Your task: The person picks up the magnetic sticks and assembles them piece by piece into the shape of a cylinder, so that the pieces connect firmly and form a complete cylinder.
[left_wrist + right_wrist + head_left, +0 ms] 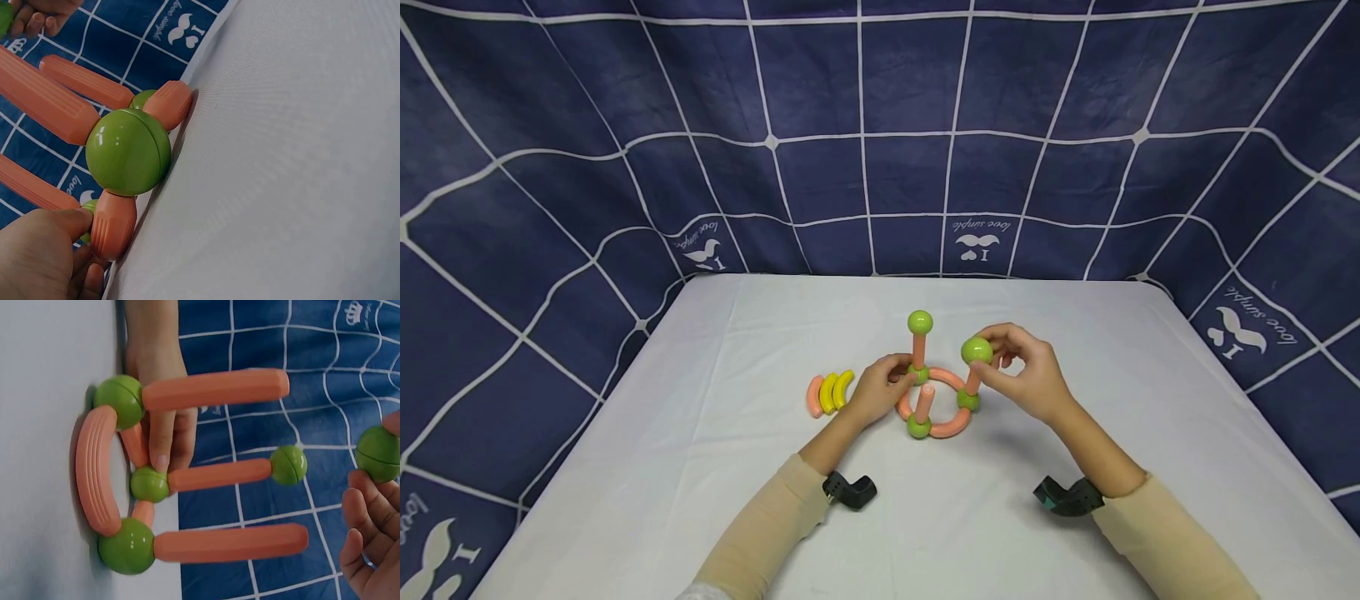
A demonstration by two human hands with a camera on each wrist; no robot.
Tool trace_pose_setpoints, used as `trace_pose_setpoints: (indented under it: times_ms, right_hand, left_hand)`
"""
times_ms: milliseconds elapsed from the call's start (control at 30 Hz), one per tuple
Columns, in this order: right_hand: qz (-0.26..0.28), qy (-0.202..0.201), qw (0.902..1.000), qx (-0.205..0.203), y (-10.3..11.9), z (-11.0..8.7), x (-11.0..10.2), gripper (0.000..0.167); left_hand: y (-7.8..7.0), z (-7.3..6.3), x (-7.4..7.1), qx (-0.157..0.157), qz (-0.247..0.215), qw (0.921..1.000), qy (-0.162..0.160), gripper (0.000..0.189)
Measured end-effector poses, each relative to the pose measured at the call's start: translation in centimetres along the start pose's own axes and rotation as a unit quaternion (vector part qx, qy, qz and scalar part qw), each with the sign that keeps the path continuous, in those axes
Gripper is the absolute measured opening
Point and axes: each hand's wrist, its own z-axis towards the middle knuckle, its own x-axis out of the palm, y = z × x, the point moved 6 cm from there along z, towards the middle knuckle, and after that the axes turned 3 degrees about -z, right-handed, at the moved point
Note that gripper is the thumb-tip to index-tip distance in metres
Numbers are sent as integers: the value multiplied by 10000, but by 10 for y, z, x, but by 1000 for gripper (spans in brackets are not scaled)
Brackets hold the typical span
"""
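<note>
A toy frame of salmon-coloured curved rods [951,427] and green balls forms a ring on the table. Three straight salmon rods [231,542] rise from its balls; the far left one carries a green ball [920,322] on top. My left hand [877,387] pinches the base ball [150,484] of that far left rod between thumb and fingers. In my right hand [1026,371], thumb and fingertips grip a loose green ball [378,453]. It is held above the right upright rod, apart from that rod's bare end in the right wrist view. The near upright rod [925,403] has a bare top.
Left of my left hand lie two yellow curved pieces [827,393] and one salmon curved piece [814,397] side by side. White cloth [760,500] covers the table. A navy grid-patterned curtain [910,175] stands behind the table and along its sides.
</note>
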Motion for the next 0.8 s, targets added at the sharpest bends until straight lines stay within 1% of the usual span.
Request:
trace_pose_setpoints:
  times_ms: [233, 300, 400, 600, 800]
  right_hand:
    - [-10, 306, 9977, -597, 7, -4, 15, 36]
    - [-28, 384, 9968, -696, 9, -4, 19, 37]
    - [-54, 537, 9962, -680, 9, -5, 26, 36]
    - [-106, 949, 9944, -454, 9, -7, 38, 32]
    - [-321, 1102, 9926, -390, 11, -6, 44, 33]
  left_hand:
    - [-1, 0, 0, 16, -98, 9999, 41, 37]
    - [-1, 0, 0, 12, -88, 9999, 56, 37]
    - [-1, 0, 0, 54, -51, 10000, 54, 36]
    - [0, 0, 0, 40, -46, 10000, 55, 36]
    - [-1, 0, 0, 122, -18, 9999, 75, 37]
